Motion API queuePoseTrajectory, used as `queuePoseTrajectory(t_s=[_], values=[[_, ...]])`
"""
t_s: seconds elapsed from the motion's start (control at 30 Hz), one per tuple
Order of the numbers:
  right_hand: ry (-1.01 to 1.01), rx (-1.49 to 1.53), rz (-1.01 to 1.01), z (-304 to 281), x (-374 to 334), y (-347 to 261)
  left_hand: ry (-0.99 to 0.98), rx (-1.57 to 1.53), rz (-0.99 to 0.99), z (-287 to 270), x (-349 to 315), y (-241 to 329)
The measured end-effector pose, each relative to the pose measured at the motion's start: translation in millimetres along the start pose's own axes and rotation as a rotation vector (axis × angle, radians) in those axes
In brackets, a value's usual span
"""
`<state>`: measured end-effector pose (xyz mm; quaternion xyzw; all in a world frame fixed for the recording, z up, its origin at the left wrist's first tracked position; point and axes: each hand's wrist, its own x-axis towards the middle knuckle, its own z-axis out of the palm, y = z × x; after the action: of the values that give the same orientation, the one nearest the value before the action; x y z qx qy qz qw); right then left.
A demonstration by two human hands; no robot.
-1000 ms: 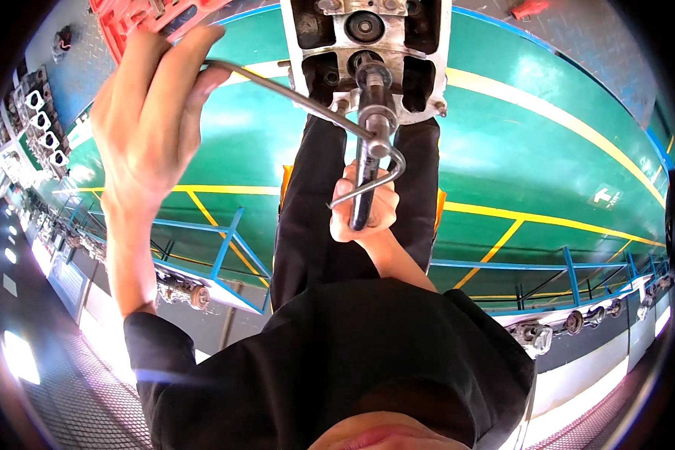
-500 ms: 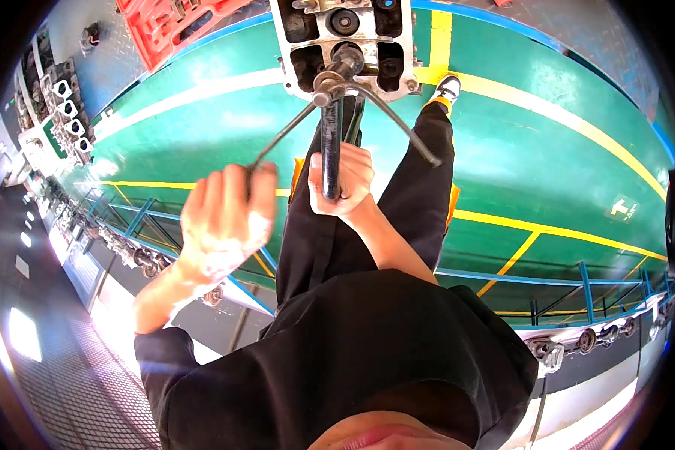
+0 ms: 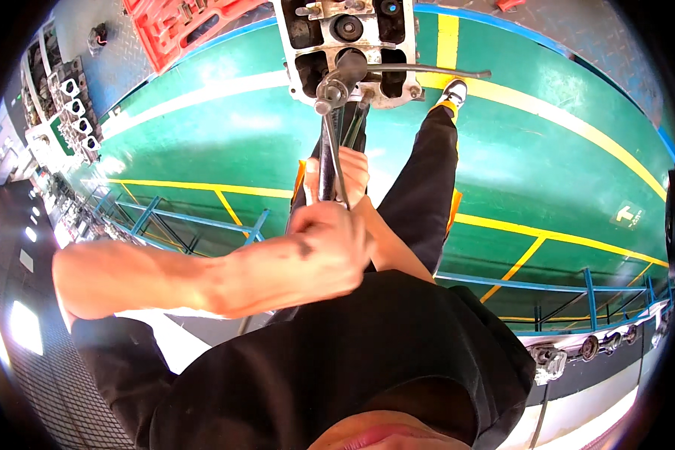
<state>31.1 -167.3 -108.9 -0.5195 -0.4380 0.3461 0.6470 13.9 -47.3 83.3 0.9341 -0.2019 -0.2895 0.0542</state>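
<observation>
A metal cylinder head [image 3: 348,28] stands at the top middle. At its near edge sits a dark metal screw tool [image 3: 343,75], with a thin rod arm [image 3: 435,71] reaching out to the right. A second rod arm [image 3: 331,139] runs down toward me. My left hand [image 3: 326,244], slightly blurred, is closed round that arm's lower end, in front of my right forearm. My right hand [image 3: 355,174] grips a black bar [image 3: 327,169] below the tool; the bar's lower end is hidden behind my left hand.
A red tool case [image 3: 176,34] lies at the upper left, and a row of metal engine parts [image 3: 75,112] stands at the far left. Blue railings [image 3: 517,279] cross behind me. My foot in a shoe [image 3: 453,93] rests on the green floor [image 3: 532,150].
My left hand has swung right and toward me, carrying its rod arm from lower left to straight down. The other arm has turned up to the right. My right hand keeps its grip.
</observation>
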Motion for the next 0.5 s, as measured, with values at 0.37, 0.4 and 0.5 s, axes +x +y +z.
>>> queuePoseTrajectory(t_s=[0.37, 0.4, 0.5], values=[[0.081, -0.041, -0.039, -8.0, -8.4, -2.4, 0.404, -0.094, 0.048, -18.4, 72.0, -101.7], [0.087, -0.041, -0.04, -7.3, -7.6, -1.1, 0.452, -0.135, 0.039, -14.5, 75.3, -112.1], [0.082, -0.026, -0.035, -5.4, -3.7, 2.7, 0.553, -0.234, 0.028, -5.0, 80.5, -145.0]])
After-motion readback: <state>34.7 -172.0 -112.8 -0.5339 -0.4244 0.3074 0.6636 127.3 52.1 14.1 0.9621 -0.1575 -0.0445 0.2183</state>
